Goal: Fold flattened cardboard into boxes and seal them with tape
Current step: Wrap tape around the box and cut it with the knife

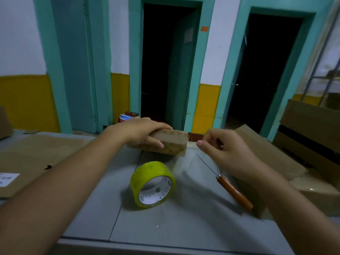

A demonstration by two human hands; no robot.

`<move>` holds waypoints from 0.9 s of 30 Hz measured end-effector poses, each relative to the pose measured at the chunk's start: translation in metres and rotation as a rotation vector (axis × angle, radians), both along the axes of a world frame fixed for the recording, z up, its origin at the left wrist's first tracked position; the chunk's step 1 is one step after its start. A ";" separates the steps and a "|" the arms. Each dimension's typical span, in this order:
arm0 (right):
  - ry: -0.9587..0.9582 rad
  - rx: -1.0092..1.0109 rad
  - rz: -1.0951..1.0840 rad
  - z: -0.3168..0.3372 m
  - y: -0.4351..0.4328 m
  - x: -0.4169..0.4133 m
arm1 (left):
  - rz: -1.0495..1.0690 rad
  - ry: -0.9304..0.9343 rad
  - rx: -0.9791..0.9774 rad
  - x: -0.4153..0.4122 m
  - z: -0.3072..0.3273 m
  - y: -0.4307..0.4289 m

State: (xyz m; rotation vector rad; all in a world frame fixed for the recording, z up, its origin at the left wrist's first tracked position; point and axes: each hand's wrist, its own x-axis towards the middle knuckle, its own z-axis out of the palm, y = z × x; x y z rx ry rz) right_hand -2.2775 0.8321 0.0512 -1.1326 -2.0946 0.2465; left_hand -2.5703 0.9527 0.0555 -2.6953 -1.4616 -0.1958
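Table [184, 227]: grey top, its near edge right under me, with everything else on it.
Tape roll [152, 184]: yellow-green, on its edge on the table, open core turned toward me; my landmark.
Left hand [139, 132]: beyond the roll, clamped on the small cardboard box [173, 142], fingers over the top, thumb on the near face.
Small cardboard box: folded up, held just above the table behind the roll, long side across my view.
Right hand [226, 153]: beyond and right of the roll, just beside the box's right end; thumb and fingers are pinched together, and I cannot tell whether they hold anything.
Wooden-handled knife [233, 192]: flat on the table right of the roll, thin blade pointing away.
Flattened cardboard [27, 155]: well left of the roll.
Stacked cartons [311, 129]: far right of the roll.
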 end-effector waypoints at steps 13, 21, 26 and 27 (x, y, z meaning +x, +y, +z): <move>-0.078 0.051 -0.100 0.001 -0.008 0.005 | -0.185 0.501 0.252 0.042 0.075 -0.044; -0.061 0.090 -0.088 0.000 -0.020 0.008 | -0.176 0.491 0.261 0.047 0.072 -0.035; -0.041 0.109 -0.089 -0.005 -0.024 0.009 | -0.071 0.424 0.227 0.027 0.024 -0.017; -0.038 0.112 -0.085 -0.005 -0.024 0.009 | -0.051 0.394 0.233 0.025 0.010 -0.016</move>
